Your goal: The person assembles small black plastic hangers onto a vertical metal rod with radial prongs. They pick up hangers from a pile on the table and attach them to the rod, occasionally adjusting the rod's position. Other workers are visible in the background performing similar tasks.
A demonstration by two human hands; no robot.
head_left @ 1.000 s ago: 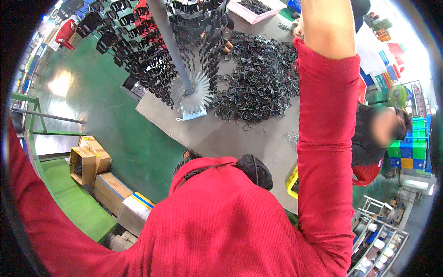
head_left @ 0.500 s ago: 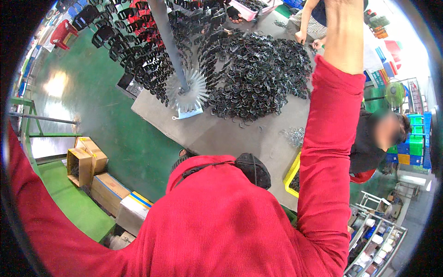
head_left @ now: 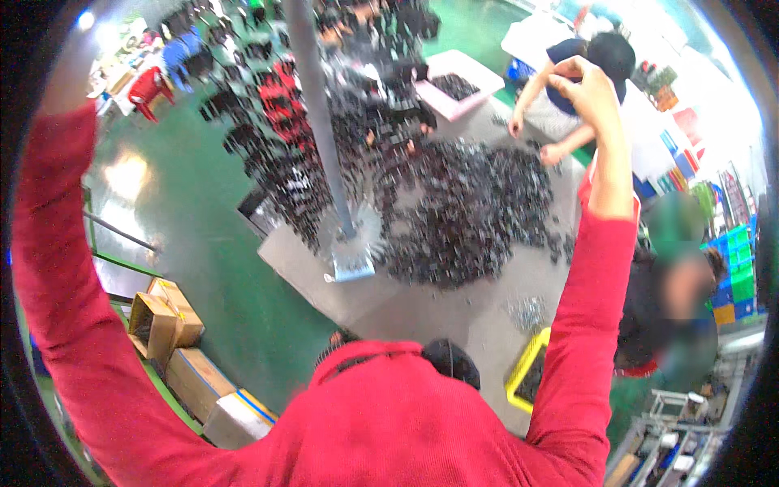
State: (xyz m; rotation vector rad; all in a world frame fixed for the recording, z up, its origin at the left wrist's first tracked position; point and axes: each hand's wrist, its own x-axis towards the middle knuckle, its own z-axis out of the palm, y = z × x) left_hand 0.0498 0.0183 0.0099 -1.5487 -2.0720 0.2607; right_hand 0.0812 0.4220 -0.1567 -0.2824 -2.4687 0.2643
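My right hand (head_left: 591,91) is raised at the upper right, its fingers bent toward the thumb. Anything pinched at the tips is too small to make out. At the left rim my left hand (head_left: 75,75) is raised too, but its fingers are blurred and cut off by the dark edge. Both arms are in red sleeves, held up and apart. Below and between them a grey table (head_left: 381,312) bears a big heap of small black curved parts (head_left: 466,211). Neither hand touches the heap.
A grey post (head_left: 320,114) rises from the table beside strings of hanging black parts (head_left: 243,134). A co-worker's hands (head_left: 553,152) are at the heap's far right; another person sits at right. A pink tray (head_left: 479,71), yellow basket (head_left: 519,390) and cardboard boxes (head_left: 199,377) stand around.
The view has tilted, so the table and heap sit lower in the picture. My right hand has come into view with its fingers bent. My left forearm now shows raised at the left.
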